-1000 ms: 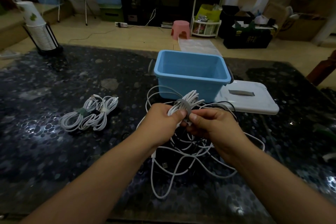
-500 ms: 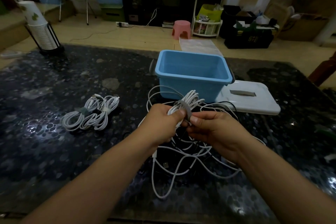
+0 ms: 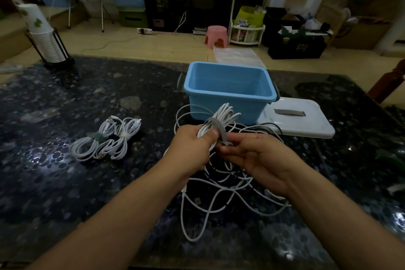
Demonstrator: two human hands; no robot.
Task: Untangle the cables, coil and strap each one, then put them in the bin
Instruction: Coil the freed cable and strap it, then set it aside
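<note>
The left hand (image 3: 192, 147) grasps the white coil (image 3: 221, 120), light and springy. The right hand (image 3: 252, 155) pinches the grey strap (image 3: 220, 126); best gripped mid-bundle, 1 firm squeeze.

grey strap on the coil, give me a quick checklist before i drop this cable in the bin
1. Coil held: ok, the left hand grips the white coiled cable.
2. Strap closed: not ok, the grey strap loops over the coil but its free end is pinched by the right hand.
3. Coil free of the loose cable tangle: cannot tell, strands lie right beneath both hands.
4. Bin ready: ok, the blue bin stands open, its white lid beside it.
5. Earlier work: not ok, two strapped cable bundles lie on the table, not in the bin.
</note>
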